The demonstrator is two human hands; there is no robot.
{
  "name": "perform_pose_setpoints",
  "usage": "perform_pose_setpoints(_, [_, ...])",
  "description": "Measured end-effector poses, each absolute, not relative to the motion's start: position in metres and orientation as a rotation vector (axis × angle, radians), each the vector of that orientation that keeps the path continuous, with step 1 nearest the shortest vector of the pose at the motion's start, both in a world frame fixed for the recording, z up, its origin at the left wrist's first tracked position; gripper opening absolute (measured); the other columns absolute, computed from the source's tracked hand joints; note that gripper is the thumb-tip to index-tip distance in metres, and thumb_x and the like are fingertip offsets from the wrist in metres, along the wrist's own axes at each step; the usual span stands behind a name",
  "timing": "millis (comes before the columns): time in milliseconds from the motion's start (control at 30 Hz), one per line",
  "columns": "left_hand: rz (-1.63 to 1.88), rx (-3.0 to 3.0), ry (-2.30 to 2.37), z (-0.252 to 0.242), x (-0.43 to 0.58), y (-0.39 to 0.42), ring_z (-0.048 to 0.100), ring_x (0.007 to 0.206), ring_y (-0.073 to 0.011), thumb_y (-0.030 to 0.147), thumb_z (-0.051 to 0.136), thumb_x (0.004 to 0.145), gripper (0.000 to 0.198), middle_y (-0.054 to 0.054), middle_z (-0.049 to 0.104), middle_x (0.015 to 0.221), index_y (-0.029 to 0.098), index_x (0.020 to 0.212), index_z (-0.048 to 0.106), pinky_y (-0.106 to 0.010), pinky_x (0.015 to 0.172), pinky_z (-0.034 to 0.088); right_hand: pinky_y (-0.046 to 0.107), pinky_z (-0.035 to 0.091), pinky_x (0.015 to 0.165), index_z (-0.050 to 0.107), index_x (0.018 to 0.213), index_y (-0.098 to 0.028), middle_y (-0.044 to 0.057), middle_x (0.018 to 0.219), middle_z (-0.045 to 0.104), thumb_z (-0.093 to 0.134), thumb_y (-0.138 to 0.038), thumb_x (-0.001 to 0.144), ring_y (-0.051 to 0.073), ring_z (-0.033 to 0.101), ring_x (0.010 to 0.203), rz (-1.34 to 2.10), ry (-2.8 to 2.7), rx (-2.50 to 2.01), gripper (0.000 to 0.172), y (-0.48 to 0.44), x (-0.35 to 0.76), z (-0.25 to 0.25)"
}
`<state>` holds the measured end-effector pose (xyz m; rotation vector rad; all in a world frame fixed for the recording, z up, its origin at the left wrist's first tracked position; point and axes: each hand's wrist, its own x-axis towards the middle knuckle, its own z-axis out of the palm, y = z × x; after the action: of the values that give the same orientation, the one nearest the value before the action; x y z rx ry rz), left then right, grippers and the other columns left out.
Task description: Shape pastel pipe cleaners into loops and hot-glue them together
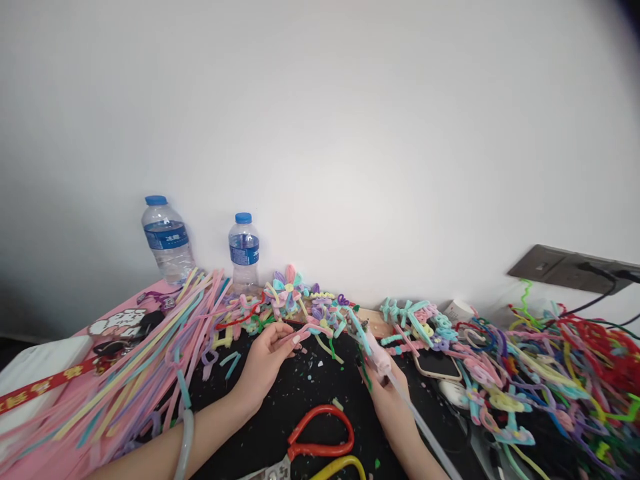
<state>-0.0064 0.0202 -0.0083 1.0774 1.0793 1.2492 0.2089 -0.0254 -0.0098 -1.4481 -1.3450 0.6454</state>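
My left hand (267, 360), left of centre over the black mat (305, 400), pinches a pink pipe-cleaner piece (315, 329) between thumb and fingertips. A bit of light blue shows on that piece. To the right, my right hand (387, 393) is wrapped round a pale pink glue gun (379, 357). Its soiled nozzle points up and left, and a long translucent glue stick (425, 427) runs out of its back towards the lower right. In front of both hands lie scissors (323, 427) with a red handle loop; a yellow loop (345, 467) shows beside it.
Long pastel pipe cleaners (165, 360) cover the left side. A pipe-cleaner flower (289, 288) stands by the wall. Two bottles (167, 240) are behind. A phone (437, 365), a white mouse (453, 393) and tangled pipe cleaners (565, 373) fill the right, below a wall socket (575, 267).
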Motion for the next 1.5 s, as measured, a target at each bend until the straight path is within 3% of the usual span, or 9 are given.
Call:
perform_pose_setpoints(167, [1.243,1.136,1.074,-0.010,-0.006,0.020,0.065,0.077,-0.0207,0.039,0.066,0.070,0.025,-0.001,0.065,0.075,0.018,0.076,0.054,-0.028,0.065,0.049,0.031,0.053,0.065,0.069,0.086,-0.019,0.007,0.082,0.071,0.061,-0.027,0.076,0.025,0.065,0.075,0.625,-1.516,-1.384,0.015,-0.033,0.206,-0.013])
perform_pose_setpoints(300, [1.241,1.191,1.057,-0.011,-0.006,0.019,0.066,0.080,-0.0225,0.039,0.067,0.071,0.024,-0.001,0.066,0.072,0.018,0.072,0.055,-0.028,0.066,0.048,0.031,0.053,0.064,0.070,0.080,-0.019,0.005,0.074,0.071,0.061,-0.024,0.076,0.025,0.065,0.072,0.605,-1.628,-1.359,0.011,-0.033,0.204,-0.015])
perform_pose_setpoints(567, [1.252,1.225,1.037,-0.013,-0.005,0.018,0.064,0.076,-0.0217,0.040,0.067,0.070,0.025,0.001,0.061,0.064,0.018,0.070,0.054,-0.028,0.067,0.046,0.043,0.049,0.087,0.071,0.100,-0.018,0.010,0.100,0.072,0.060,-0.025,0.079,0.029,0.065,0.092,0.684,-1.626,-1.365,0.025,-0.029,0.203,-0.014])
perform_pose_setpoints(867, [1.262,1.312,1.006,-0.021,-0.007,0.017,0.057,0.070,-0.0154,0.030,0.063,0.077,0.016,0.002,0.057,0.069,0.017,0.074,0.055,-0.025,0.068,0.043,0.042,0.051,0.086,0.070,0.105,-0.015,0.013,0.106,0.071,0.060,-0.026,0.078,0.029,0.064,0.098,0.868,-1.541,-1.392,0.031,-0.032,0.198,-0.007])
perform_pose_setpoints(1067, [1.243,1.336,1.004,-0.022,-0.008,0.018,0.056,0.072,-0.0160,0.030,0.062,0.079,0.015,0.001,0.057,0.071,0.017,0.075,0.056,-0.025,0.068,0.043,0.043,0.050,0.088,0.071,0.104,-0.015,0.012,0.107,0.071,0.060,-0.027,0.078,0.030,0.064,0.100,0.863,-1.559,-1.380,0.031,-0.029,0.197,-0.006])
perform_pose_setpoints(1367, [1.253,1.376,1.036,-0.022,-0.008,0.019,0.056,0.071,-0.0164,0.029,0.063,0.077,0.014,0.000,0.059,0.073,0.017,0.073,0.057,-0.025,0.067,0.043,0.041,0.055,0.079,0.071,0.100,-0.014,0.014,0.102,0.072,0.062,-0.027,0.077,0.031,0.066,0.094,0.868,-1.537,-1.414,0.029,-0.032,0.197,-0.009])
perform_pose_setpoints(1500, [1.248,1.381,1.036,-0.023,-0.009,0.019,0.055,0.070,-0.0158,0.028,0.062,0.078,0.013,0.000,0.059,0.073,0.016,0.073,0.057,-0.025,0.065,0.042,0.039,0.053,0.083,0.069,0.105,-0.015,0.012,0.105,0.071,0.059,-0.025,0.079,0.030,0.065,0.098,0.887,-1.596,-1.367,0.029,-0.031,0.197,-0.008])
